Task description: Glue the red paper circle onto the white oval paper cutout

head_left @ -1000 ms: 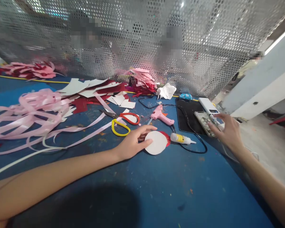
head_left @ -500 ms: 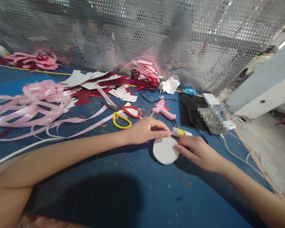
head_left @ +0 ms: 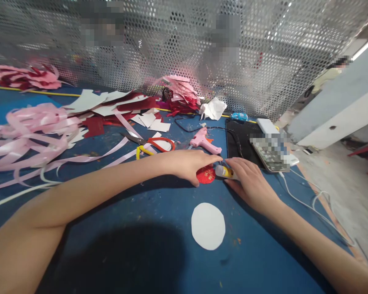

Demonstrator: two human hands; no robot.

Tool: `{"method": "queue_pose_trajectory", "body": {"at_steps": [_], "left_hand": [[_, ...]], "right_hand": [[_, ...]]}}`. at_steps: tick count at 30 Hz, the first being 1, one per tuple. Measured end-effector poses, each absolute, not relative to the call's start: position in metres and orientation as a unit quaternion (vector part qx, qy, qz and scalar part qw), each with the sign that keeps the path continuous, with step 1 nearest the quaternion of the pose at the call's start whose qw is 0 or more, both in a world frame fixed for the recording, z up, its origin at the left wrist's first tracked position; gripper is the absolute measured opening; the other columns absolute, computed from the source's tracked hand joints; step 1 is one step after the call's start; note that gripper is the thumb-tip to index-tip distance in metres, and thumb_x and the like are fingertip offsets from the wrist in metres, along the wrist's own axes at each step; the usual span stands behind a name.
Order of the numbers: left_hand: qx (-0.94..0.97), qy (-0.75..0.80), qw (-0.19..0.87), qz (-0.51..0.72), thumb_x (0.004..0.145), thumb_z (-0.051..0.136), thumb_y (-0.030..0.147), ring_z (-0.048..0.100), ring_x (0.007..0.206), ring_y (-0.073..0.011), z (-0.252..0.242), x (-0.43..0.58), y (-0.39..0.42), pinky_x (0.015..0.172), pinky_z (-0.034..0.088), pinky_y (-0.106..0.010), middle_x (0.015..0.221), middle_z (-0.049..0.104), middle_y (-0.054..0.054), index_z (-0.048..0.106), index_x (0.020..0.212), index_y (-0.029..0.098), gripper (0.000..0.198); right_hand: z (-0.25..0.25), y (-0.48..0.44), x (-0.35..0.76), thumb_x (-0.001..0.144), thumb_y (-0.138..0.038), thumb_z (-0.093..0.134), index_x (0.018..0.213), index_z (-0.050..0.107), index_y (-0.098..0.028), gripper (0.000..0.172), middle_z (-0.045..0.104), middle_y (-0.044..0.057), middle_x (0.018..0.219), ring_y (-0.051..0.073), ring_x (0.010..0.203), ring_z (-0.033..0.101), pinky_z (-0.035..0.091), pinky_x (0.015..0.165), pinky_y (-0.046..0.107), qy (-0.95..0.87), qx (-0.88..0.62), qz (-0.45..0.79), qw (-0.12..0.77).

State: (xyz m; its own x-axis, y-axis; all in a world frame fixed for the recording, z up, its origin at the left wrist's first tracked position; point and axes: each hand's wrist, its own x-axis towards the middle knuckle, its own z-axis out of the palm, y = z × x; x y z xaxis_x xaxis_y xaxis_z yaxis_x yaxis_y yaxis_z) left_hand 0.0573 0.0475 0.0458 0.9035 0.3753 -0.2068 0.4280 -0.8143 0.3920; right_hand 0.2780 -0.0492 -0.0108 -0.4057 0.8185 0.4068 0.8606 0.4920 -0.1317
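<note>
A white paper disc (head_left: 208,226) lies flat on the blue tabletop, nearer to me than both hands. My left hand (head_left: 196,164) is open, thumb and fingers apart, reaching over a round red piece with a gold pattern (head_left: 206,174) that it partly covers. What looks like a glue stick with a yellow label (head_left: 224,172) lies between the hands, with my right hand (head_left: 248,181) closed around its right end. Just beyond the fingers rests a pink glue gun (head_left: 205,141). Red-and-yellow-handled scissors (head_left: 161,143) lie behind my left forearm, which hides part of the yellow handle.
Pink ribbon (head_left: 43,134) is heaped at the left. White and dark red paper scraps (head_left: 110,104) are spread along the back, before a perforated metal panel (head_left: 159,49). On the right lie a black tablet (head_left: 241,141), a phone (head_left: 271,153) and a white cable (head_left: 313,212).
Both hands have let go of the white disc, which now lies closer to me. My right hand has gone to the glue stick, and my left hand to the red piece, which has come into view.
</note>
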Motion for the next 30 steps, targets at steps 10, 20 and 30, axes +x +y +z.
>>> {"method": "queue_pose_trajectory", "body": {"at_steps": [10,20,30], "left_hand": [[0.929,0.251,0.269,-0.038,0.064,0.068,0.025,0.054,0.107,-0.0238,0.039,0.049,0.047,0.087,0.045,-0.032,0.125,0.052,-0.011,0.015,0.147,0.022,0.099],[0.901,0.211,0.36,0.117,0.073,0.069,0.031,0.049,0.121,-0.0248,0.036,0.051,0.061,0.095,0.045,-0.039,0.137,0.045,-0.013,0.026,0.141,0.024,0.082],[0.952,0.104,0.082,0.275,0.065,0.074,0.053,0.029,0.135,-0.0344,0.036,0.055,0.059,0.108,0.028,-0.055,0.142,0.036,-0.019,0.02,0.144,0.02,0.102]], "right_hand": [[-0.01,-0.058,0.275,0.078,-0.027,0.064,0.121,0.047,-0.032,0.046,0.059,0.005,0.112,0.022,0.095,0.066,0.053,0.083,0.041,-0.545,-0.503,0.292,0.604],[0.013,-0.018,0.238,0.044,0.002,0.05,0.094,0.059,-0.022,0.056,0.063,-0.003,0.082,0.012,0.075,0.063,0.052,0.07,0.027,-0.362,-0.419,0.558,0.618],[0.032,0.01,0.199,0.038,-0.002,0.038,0.083,0.056,-0.018,0.051,0.059,-0.004,0.059,0.012,0.055,0.055,0.045,0.054,0.024,-0.349,-0.401,0.649,0.544]]}}
